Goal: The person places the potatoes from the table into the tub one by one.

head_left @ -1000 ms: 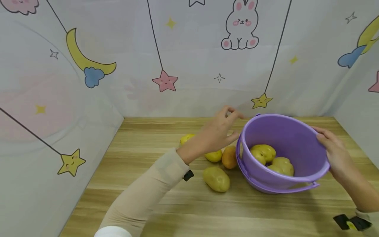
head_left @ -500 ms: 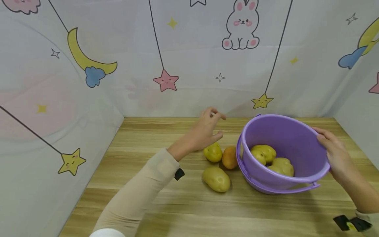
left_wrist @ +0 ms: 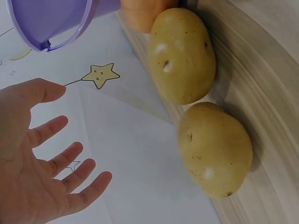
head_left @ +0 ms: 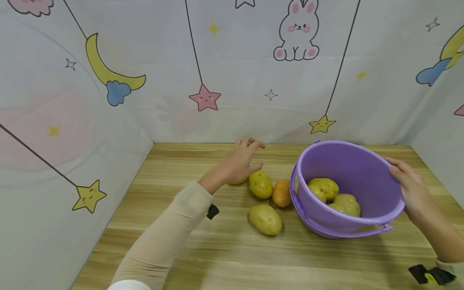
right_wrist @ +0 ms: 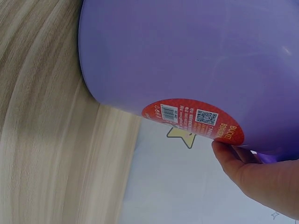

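Observation:
My left hand hovers over the wooden table with fingers spread and nothing in them. Just below it lies a yellow potato, and another potato is mostly hidden by the hand in the head view. An orange, rounded potato-like piece sits beside the bucket, with a larger potato nearer the front. At the right, my right hand grips the rim of a purple bucket, which leans with its mouth toward me. Inside the bucket are several potatoes.
The bucket's handle hangs down along its front. A red label is stuck on its outer wall. White cloth printed with stars, moons and a rabbit closes off the table's back and sides.
My left hand has moved left, away from the bucket's rim to above the potatoes on the table. The right hand and the bucket have stayed in place.

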Tool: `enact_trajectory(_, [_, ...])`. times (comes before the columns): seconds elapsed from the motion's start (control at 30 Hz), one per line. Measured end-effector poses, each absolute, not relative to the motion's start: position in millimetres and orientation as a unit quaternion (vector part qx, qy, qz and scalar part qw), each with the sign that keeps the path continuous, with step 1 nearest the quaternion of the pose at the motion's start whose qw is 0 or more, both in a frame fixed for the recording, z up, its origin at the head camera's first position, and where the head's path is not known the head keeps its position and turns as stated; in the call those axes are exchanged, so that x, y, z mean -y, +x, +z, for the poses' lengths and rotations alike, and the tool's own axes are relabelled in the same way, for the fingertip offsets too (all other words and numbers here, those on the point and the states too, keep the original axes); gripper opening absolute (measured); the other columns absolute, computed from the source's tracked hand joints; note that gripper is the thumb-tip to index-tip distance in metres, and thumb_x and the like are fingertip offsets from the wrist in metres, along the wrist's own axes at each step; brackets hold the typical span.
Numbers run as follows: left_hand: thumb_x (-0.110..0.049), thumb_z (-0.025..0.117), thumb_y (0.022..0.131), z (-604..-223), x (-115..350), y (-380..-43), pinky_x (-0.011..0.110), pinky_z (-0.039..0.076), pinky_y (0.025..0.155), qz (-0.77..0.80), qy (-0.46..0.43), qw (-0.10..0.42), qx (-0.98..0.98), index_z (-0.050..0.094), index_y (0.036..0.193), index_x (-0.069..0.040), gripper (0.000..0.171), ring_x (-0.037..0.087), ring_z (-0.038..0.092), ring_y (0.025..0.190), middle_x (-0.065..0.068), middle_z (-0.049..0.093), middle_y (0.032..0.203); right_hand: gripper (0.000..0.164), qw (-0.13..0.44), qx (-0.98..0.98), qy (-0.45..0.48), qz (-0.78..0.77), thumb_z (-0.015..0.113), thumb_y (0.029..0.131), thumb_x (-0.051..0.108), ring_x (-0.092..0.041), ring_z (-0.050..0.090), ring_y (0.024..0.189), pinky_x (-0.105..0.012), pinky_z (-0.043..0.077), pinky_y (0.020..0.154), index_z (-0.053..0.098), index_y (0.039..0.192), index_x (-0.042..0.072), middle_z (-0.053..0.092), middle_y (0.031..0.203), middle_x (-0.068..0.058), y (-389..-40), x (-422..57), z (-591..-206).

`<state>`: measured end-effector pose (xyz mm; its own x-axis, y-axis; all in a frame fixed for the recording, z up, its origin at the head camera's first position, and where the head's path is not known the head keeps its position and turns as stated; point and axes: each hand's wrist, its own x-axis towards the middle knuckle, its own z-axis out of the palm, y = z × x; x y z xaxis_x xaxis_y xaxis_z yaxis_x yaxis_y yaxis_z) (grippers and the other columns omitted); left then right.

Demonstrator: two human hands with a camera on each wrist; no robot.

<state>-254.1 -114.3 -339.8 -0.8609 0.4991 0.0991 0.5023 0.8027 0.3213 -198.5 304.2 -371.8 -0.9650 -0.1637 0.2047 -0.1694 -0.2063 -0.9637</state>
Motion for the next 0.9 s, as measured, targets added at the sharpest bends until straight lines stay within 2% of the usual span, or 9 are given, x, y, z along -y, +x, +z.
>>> enact_trajectory(0.23, [-0.031,0.058,0.101,-349.6,125.7,-259.3,0.047,0.041,0.101,-0.155,-0.25,-0.011,0.956,0.045,0.145,-0.016,0.049,0.034,0.036,0.132,0.015,0.035,0.147,0.041,-0.002,0.623,0.134,0.771,0.034,0.107,0.004,-0.011,0.069,0.079,-0.024,0.055,0.061,0.069,0.121,0.022,0.07,0.103,0.004,-200.0,-302.8,-371.3])
enact_trajectory(0.47, [-0.034,0.056,0.102,-360.1,136.0,-263.5,0.05,0.036,0.107,-0.148,-0.245,-0.032,0.958,0.037,0.151,-0.015,0.056,0.037,0.037,0.134,0.018,0.038,0.148,0.042,0.0,0.62,0.13,0.773,0.035,0.107,0.003,-0.011,0.069,0.078,-0.025,0.055,0.06,0.07,0.12,0.022,0.07,0.102,0.004,-199.4,-303.8,-372.1])
enact_trajectory(0.67, [-0.035,0.056,0.102,-370.9,143.6,-266.9,0.051,0.038,0.106,-0.153,-0.232,-0.054,0.959,0.036,0.151,-0.016,0.057,0.038,0.041,0.132,0.018,0.039,0.149,0.042,0.001,0.624,0.128,0.771,0.035,0.107,0.003,-0.012,0.069,0.077,-0.025,0.055,0.058,0.069,0.12,0.023,0.07,0.102,0.005,-199.5,-304.8,-372.8])
enact_trajectory(0.9, [-0.033,0.055,0.102,-384.3,148.9,-268.6,0.053,0.039,0.105,-0.155,-0.226,-0.071,0.959,0.038,0.152,-0.017,0.054,0.037,0.035,0.137,0.017,0.036,0.152,0.043,0.0,0.62,0.135,0.773,0.033,0.107,0.003,-0.011,0.069,0.08,-0.024,0.055,0.061,0.069,0.121,0.022,0.069,0.105,0.005,-199.8,-304.9,-373.7])
